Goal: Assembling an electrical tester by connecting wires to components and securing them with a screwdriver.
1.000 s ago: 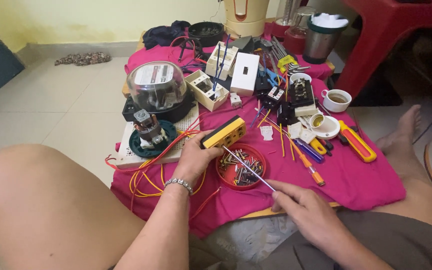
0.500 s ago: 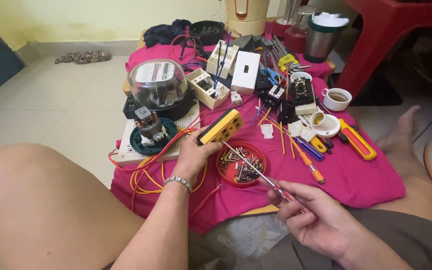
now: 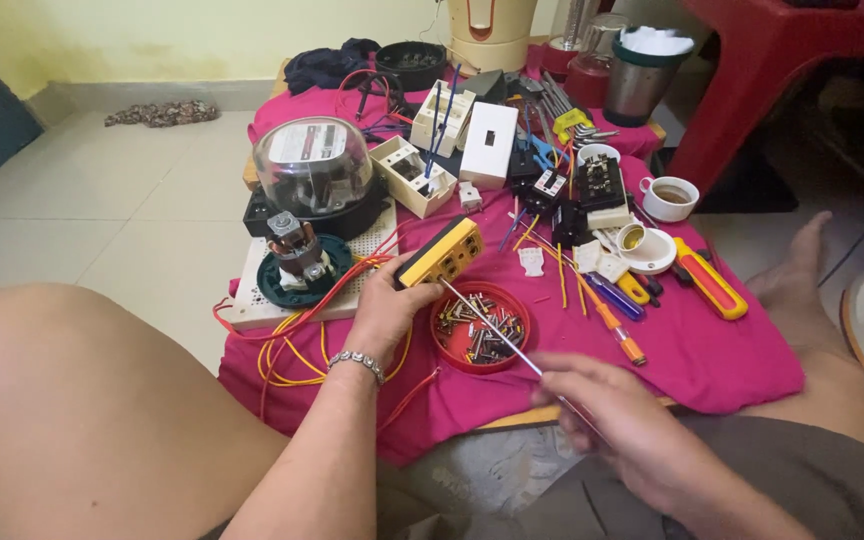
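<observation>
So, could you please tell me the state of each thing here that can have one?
Left hand: closed around the yellow socket block, held tilted above the cloth.
Right hand: closed in a grip on the screwdriver, tip at the block.
Red dish: open, holding loose screws.
Cup: upright, partly filled with brown liquid.
Meter dome: closed on its black base.
Steel tumbler: upright, white cloth inside.
</observation>
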